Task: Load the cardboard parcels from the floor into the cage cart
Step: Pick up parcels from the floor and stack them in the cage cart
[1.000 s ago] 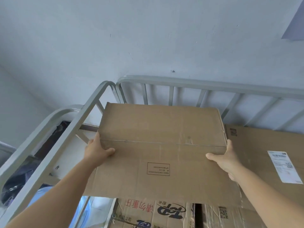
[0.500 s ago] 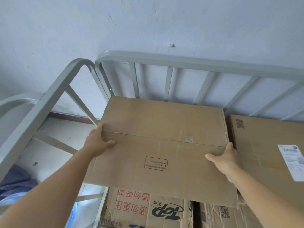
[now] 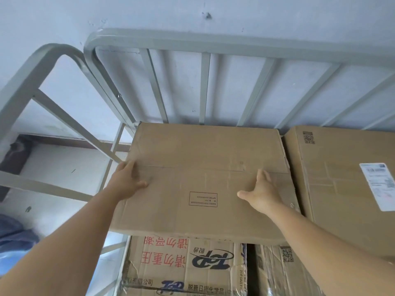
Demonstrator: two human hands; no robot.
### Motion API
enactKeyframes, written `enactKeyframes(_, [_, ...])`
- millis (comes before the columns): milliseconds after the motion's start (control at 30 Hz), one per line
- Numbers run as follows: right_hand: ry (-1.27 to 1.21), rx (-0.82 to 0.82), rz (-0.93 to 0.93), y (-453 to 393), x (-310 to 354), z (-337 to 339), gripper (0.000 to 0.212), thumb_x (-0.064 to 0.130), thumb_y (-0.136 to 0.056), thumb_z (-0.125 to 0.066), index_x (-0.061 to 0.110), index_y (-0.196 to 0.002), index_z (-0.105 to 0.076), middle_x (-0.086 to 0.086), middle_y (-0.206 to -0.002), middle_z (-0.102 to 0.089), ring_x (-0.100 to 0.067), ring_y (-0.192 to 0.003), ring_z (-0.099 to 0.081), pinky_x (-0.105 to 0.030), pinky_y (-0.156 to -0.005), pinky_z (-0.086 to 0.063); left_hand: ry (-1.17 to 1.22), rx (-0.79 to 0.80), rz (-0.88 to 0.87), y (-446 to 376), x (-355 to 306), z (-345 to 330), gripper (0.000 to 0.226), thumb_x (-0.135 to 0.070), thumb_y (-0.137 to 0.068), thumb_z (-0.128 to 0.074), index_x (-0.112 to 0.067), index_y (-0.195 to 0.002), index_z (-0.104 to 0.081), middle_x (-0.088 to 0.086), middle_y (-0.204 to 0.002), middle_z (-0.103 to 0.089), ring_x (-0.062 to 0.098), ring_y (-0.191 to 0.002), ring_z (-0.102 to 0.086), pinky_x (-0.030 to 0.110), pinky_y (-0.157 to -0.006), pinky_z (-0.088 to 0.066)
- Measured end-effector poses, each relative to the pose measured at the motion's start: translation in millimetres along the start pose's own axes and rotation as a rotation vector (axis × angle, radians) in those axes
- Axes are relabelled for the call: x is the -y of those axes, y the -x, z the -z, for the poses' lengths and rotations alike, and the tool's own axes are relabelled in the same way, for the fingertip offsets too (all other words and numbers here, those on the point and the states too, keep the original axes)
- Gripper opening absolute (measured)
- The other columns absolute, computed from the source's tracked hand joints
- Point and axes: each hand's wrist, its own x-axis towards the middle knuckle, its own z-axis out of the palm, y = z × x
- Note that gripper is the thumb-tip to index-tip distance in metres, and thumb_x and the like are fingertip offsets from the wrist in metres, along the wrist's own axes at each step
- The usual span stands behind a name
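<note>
**Parcel on top of the stack**

Flat cardboard parcel (image 3: pixel 205 167) lies atop printed boxes (image 3: pixel 183 265) inside cage cart (image 3: pixel 205 42). L hand (image 3: pixel 128 180) grips its left edge; R hand (image 3: pixel 261 193) rests flat on top (fingers straight). Labelled box (image 3: pixel 342 189) just beside, right.

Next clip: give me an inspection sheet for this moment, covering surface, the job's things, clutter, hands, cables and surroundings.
Surface: printed cardboard cartons stacked in the grey metal cage cart carry the top layer.
Job's things: plain flat brown cardboard parcel lies on the stack, far edge by the rear bars, near edge overhanging; beside it a brown parcel with a white shipping label.
Clutter: blue plastic bag outside the cart, lower left.
Hands: left hand on the parcel's left edge, thumb on top; right hand flat on top, fingers straight.
Cables: nothing seen.
Surroundings: pale wall behind the cart.
</note>
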Motion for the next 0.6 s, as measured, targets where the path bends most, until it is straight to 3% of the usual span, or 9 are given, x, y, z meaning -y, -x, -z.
enactKeyframes(100, [0.164,0.103,0.092,8,7,-9,0.11,0.045,-0.08,-0.073,0.023,-0.156,0.003,0.001,-0.162,0.015,-0.025,-0.149,0.013,-0.044,-0.121,-0.007,-0.196,0.015,-0.038,11,-8,-5,0.101,-0.055,-0.072,-0.075,-0.027,-0.151,-0.018,0.007,-0.159,-0.005,0.028,-0.145,-0.017,0.048,-0.115,-0.025])
enactKeyframes(167, [0.273,0.185,0.16,18,3,-14,0.113,0.045,-0.075,-0.075,0.034,-0.155,0.004,0.005,-0.159,0.024,-0.024,-0.146,0.023,-0.05,-0.119,-0.004,-0.348,0.098,-0.18,27,-21,-14,0.111,-0.064,-0.066,-0.074,-0.036,-0.152,-0.009,0.003,-0.16,0.009,0.028,-0.148,0.004,0.056,-0.117,-0.014])
enactKeyframes(300, [0.427,0.293,0.277,40,-11,-21,0.117,0.04,-0.071,-0.077,0.047,-0.15,0.009,0.009,-0.153,0.037,-0.022,-0.141,0.036,-0.055,-0.117,0.005,-0.529,0.345,-0.422,71,-50,-49,0.124,-0.061,-0.065,-0.076,-0.04,-0.151,0.01,0.0,-0.154,0.034,0.026,-0.142,0.031,0.057,-0.115,0.005])
enactKeyframes(600, [0.558,0.233,0.347,42,1,-37,0.113,0.037,-0.077,-0.076,0.044,-0.151,0.009,0.005,-0.156,0.032,-0.03,-0.143,0.03,-0.058,-0.116,-0.002,-0.639,0.268,-0.384,77,-52,-61,0.114,-0.039,-0.077,-0.076,-0.036,-0.152,0.011,0.002,-0.157,0.029,0.028,-0.146,0.022,0.054,-0.116,-0.015])
